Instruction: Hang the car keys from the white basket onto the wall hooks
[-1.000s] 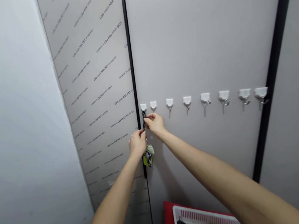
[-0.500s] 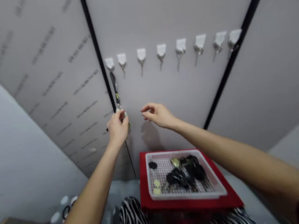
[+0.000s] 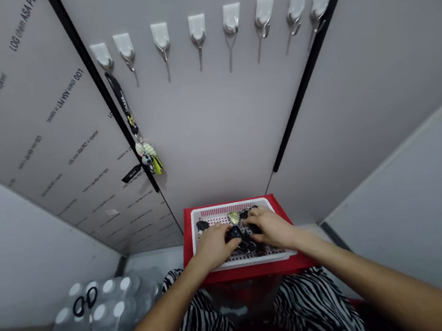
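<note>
Both my hands reach into a white perforated basket (image 3: 284, 255) that rests on a red stool (image 3: 187, 234) in front of my knees. My left hand (image 3: 214, 244) lies over a heap of black keys and key fobs (image 3: 243, 236), fingers curled down onto them. My right hand (image 3: 270, 227) covers the right side of the same heap, fingers bent into it. What either hand grips is hidden. On the grey wall above, a keychain (image 3: 147, 156) with a black strap and small charms hangs from the leftmost white hook (image 3: 102, 55).
A row of several white adhesive hooks (image 3: 197, 28) runs across the grey panel; all but the leftmost are bare. A pack of bottles with white caps (image 3: 92, 316) sits on the floor at the left. Zebra-striped trousers (image 3: 316, 305) cover my legs below the stool.
Both hands let go of the hung keychain and dropped from the wall into the basket. The view tilted downward, so the hooks now sit near the top.
</note>
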`<act>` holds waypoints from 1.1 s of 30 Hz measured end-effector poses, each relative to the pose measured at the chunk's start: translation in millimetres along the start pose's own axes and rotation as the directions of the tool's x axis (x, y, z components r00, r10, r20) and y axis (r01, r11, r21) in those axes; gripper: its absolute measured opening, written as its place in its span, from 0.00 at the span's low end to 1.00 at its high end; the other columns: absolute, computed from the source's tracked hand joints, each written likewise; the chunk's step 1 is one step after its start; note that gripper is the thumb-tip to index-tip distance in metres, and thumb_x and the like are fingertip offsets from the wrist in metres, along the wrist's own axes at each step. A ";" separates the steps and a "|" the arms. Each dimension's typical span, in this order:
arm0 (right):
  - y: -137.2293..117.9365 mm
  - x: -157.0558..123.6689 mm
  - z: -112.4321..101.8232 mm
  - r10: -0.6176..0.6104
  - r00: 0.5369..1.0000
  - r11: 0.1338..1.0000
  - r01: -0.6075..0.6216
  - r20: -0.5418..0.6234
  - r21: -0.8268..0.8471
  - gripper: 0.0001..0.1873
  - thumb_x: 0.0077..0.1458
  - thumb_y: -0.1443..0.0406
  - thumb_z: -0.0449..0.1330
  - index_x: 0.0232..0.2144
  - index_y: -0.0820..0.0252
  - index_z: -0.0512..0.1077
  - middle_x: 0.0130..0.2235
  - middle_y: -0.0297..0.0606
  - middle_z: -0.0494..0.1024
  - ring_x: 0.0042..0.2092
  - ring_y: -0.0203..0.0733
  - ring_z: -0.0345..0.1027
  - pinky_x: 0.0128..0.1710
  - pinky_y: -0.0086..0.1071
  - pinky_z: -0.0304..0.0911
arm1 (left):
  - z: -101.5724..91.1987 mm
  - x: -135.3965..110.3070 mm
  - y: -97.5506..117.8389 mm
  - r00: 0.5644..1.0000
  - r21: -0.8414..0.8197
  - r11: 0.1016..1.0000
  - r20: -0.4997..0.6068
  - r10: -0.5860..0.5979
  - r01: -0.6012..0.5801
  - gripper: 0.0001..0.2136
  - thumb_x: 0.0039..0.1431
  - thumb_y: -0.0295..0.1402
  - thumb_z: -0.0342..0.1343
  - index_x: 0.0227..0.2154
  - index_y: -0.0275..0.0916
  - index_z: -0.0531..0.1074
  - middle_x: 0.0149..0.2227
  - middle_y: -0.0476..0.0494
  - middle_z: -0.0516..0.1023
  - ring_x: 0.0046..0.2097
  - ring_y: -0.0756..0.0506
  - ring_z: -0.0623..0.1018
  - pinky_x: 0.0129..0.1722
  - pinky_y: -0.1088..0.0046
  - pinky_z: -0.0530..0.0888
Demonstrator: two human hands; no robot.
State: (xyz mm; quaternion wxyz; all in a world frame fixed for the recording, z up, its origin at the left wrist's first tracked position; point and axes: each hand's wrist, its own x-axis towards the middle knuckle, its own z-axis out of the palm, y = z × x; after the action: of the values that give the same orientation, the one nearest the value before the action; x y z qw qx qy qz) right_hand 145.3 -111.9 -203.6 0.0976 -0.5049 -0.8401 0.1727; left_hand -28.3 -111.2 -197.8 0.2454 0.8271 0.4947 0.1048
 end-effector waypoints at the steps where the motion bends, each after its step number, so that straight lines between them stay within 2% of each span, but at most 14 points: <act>1: -2.5 0.0 1.4 0.000 1.000 1.000 0.000 0.001 -0.025 0.15 0.36 0.65 0.55 0.32 0.58 0.67 0.31 0.39 0.66 0.36 0.40 0.55 0.36 0.33 0.50 | -0.4 -0.7 -1.2 0.999 -0.020 0.999 0.026 -0.026 0.026 0.15 0.43 0.39 0.44 0.35 0.40 0.64 0.35 0.43 0.69 0.36 0.45 0.67 0.35 0.70 0.61; 4: -6.5 1.3 2.0 -0.023 1.000 0.998 0.023 0.001 -0.053 0.12 0.38 0.64 0.54 0.31 0.56 0.67 0.32 0.37 0.66 0.37 0.41 0.55 0.36 0.34 0.49 | -1.9 -2.7 -5.5 0.992 -0.070 0.993 0.094 -0.085 0.092 0.14 0.43 0.36 0.45 0.35 0.41 0.63 0.32 0.45 0.70 0.33 0.47 0.68 0.31 0.74 0.62; 9: -5.0 15.3 -7.8 -0.001 1.000 0.991 -0.003 -0.027 -0.131 0.12 0.41 0.64 0.52 0.32 0.58 0.66 0.32 0.39 0.67 0.37 0.41 0.56 0.36 0.33 0.49 | -1.4 -3.4 -8.4 0.981 -0.099 0.989 0.173 -0.088 0.106 0.14 0.37 0.29 0.47 0.32 0.39 0.65 0.27 0.49 0.70 0.28 0.50 0.68 0.25 0.78 0.61; 13: -6.9 27.3 -10.2 0.033 0.999 0.978 -0.031 0.006 -0.206 0.15 0.38 0.66 0.53 0.33 0.60 0.66 0.33 0.42 0.67 0.36 0.43 0.57 0.33 0.32 0.51 | -5.3 0.1 -8.5 0.985 -0.127 0.979 0.089 -0.150 0.161 0.13 0.38 0.27 0.44 0.30 0.38 0.65 0.22 0.50 0.68 0.24 0.52 0.65 0.24 0.78 0.60; 17: -8.2 27.0 -3.4 0.023 0.999 0.973 -0.016 0.030 -0.229 0.18 0.36 0.66 0.54 0.36 0.58 0.64 0.34 0.41 0.67 0.38 0.44 0.56 0.34 0.32 0.51 | -19.8 4.0 -11.7 0.988 -0.255 0.955 -0.014 -0.156 0.148 0.12 0.38 0.28 0.44 0.29 0.37 0.65 0.23 0.50 0.68 0.24 0.53 0.65 0.25 0.79 0.61; 21: -7.4 22.4 -1.8 0.019 0.999 0.987 -0.024 -0.030 -0.158 0.17 0.40 0.67 0.50 0.37 0.58 0.64 0.34 0.40 0.67 0.38 0.41 0.57 0.36 0.31 0.50 | -36.5 7.2 -17.5 0.964 -0.496 0.845 -0.051 -0.260 0.201 0.10 0.39 0.29 0.42 0.27 0.35 0.65 0.23 0.50 0.66 0.24 0.54 0.65 0.24 0.80 0.62; 25: -14.8 19.4 -3.2 -0.112 0.993 0.989 0.114 0.028 -0.096 0.14 0.42 0.64 0.49 0.34 0.60 0.65 0.34 0.39 0.68 0.38 0.38 0.57 0.38 0.30 0.50 | -41.9 10.0 -21.4 0.945 -0.665 0.709 -0.016 -0.328 0.235 0.09 0.41 0.30 0.41 0.26 0.35 0.63 0.21 0.51 0.64 0.21 0.55 0.64 0.22 0.81 0.62; 27: -22.1 20.3 -2.8 -0.064 0.996 0.987 0.072 0.061 -0.146 0.16 0.39 0.59 0.51 0.32 0.61 0.66 0.34 0.41 0.69 0.38 0.43 0.57 0.37 0.34 0.50 | -40.3 10.6 -23.1 0.949 -0.631 0.737 -0.006 -0.316 0.242 0.09 0.40 0.29 0.41 0.26 0.35 0.63 0.21 0.51 0.65 0.22 0.55 0.64 0.23 0.81 0.63; 29: -30.3 23.5 -2.5 0.030 0.997 0.976 -0.014 0.073 -0.219 0.22 0.34 0.53 0.53 0.31 0.63 0.66 0.33 0.44 0.69 0.38 0.47 0.58 0.37 0.38 0.49 | -37.5 9.9 -24.3 0.963 -0.512 0.827 0.000 -0.269 0.231 0.09 0.40 0.29 0.42 0.26 0.35 0.64 0.23 0.50 0.67 0.24 0.54 0.66 0.25 0.80 0.63; 33: -43.0 32.1 -1.6 0.088 0.978 0.971 -0.042 0.189 -0.237 0.23 0.31 0.54 0.54 0.31 0.62 0.65 0.32 0.44 0.70 0.35 0.46 0.61 0.35 0.38 0.50 | -33.8 5.0 -22.3 0.984 -0.204 0.965 -0.037 -0.174 0.163 0.10 0.40 0.29 0.42 0.28 0.38 0.65 0.28 0.48 0.70 0.30 0.51 0.67 0.30 0.78 0.63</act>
State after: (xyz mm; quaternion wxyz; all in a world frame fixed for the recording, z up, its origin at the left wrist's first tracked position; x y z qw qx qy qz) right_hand 95.7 -101.9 -185.7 -0.0515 -0.5205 -0.8429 0.1260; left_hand -57.1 -88.0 -180.5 0.3219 0.7500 0.5565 0.1554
